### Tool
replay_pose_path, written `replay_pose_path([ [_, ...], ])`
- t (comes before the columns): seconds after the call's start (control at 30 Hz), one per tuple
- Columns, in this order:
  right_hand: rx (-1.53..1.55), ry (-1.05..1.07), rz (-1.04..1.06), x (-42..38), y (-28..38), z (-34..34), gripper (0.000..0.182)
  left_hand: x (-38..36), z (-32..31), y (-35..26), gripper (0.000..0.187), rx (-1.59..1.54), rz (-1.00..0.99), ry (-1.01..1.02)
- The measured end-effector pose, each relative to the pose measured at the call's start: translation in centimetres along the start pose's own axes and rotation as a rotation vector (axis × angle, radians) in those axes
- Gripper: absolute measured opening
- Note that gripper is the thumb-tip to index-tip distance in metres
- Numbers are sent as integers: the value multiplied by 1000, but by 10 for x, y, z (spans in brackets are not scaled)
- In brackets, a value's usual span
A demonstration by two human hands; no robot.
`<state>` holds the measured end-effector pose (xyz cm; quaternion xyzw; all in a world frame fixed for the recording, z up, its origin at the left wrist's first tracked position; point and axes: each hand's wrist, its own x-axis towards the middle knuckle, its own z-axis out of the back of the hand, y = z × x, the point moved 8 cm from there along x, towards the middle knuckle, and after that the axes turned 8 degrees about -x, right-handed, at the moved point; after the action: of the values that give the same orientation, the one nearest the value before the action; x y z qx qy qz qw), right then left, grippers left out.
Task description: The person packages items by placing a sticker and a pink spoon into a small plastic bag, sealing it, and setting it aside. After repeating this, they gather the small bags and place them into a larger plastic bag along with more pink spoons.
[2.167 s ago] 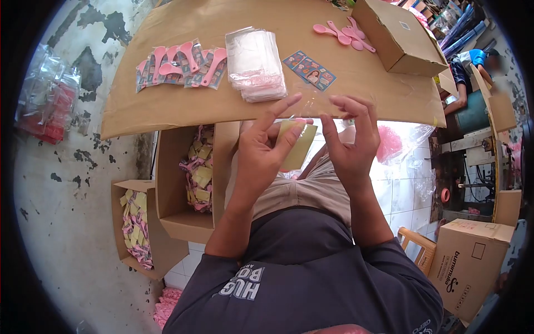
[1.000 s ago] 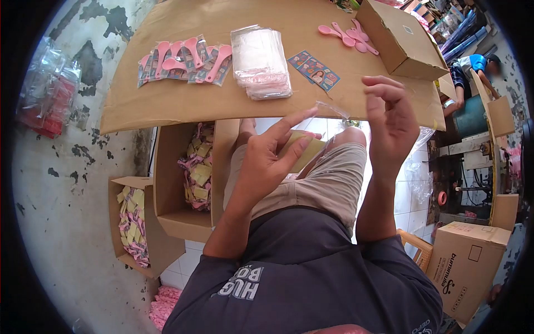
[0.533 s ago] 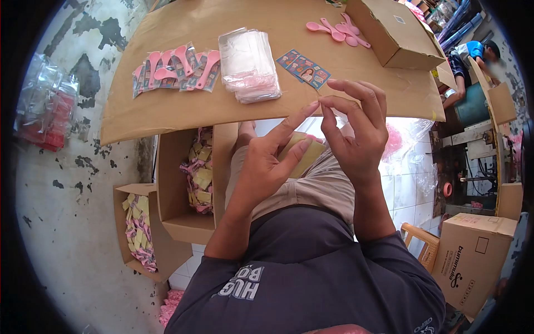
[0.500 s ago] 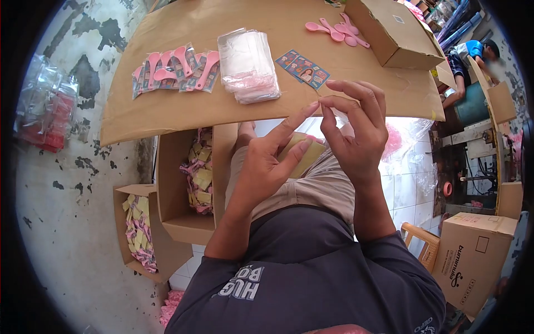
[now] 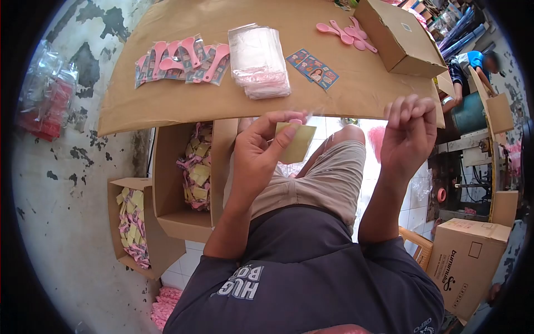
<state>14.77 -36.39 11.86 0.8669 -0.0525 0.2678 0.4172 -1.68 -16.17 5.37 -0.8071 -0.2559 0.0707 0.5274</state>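
Note:
My left hand (image 5: 258,147) pinches a small packet with a pale yellow card (image 5: 298,146) between thumb and fingers, just off the table's front edge. A bit of pink shows at the packet's top, and clear plastic there is blurred. Off to the right, my right hand (image 5: 410,131) is raised with its fingers curled in and smeared by motion; whatever they hold, if anything, is hidden. Ahead on the table lie a stack of clear plastic bags (image 5: 258,61), blue printed cards (image 5: 313,68) and several bagged pink spoons (image 5: 218,61).
Loose pink spoons (image 5: 356,34) lie beside a cardboard box (image 5: 400,39) on the cardboard-covered table (image 5: 183,106). Below, at left, two open boxes hold many packets (image 5: 198,172). A printed carton (image 5: 470,261) stands at lower right. Another person (image 5: 473,64) is at far right.
My hands, close together before, are now apart. The right moved off to the right, its fingers curling. The left turned the packet, so its yellow side shows more fully.

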Motion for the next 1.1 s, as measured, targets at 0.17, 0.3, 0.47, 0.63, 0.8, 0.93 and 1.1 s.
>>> replay_pose_path([
  [0.17,-484,340,-276,-49,-38,-28,20,0,10,-7,22,9,-151,-63],
  [0.3,-635,508,-283,-68,-54,-57,19,-4,10,-7,23,-46,-50,-48],
  [0.47,-507,514,-409,-73,-70,-58,17,-5,10,-8,24,3,-27,-51],
  [0.63,-474,492,-428,-70,-66,-54,14,-4,12,-5,24,40,-43,-33],
  [0.8,-364,477,-427,-65,-61,-50,10,-4,0,-8,18,25,-48,-26],
  [0.93,-318,542,-377,-60,-55,-44,11,-4,0,-8,15,46,-124,50],
  [1.1,-285,539,-390,-59,-54,-41,15,-6,-4,-10,19,215,-229,139],
])
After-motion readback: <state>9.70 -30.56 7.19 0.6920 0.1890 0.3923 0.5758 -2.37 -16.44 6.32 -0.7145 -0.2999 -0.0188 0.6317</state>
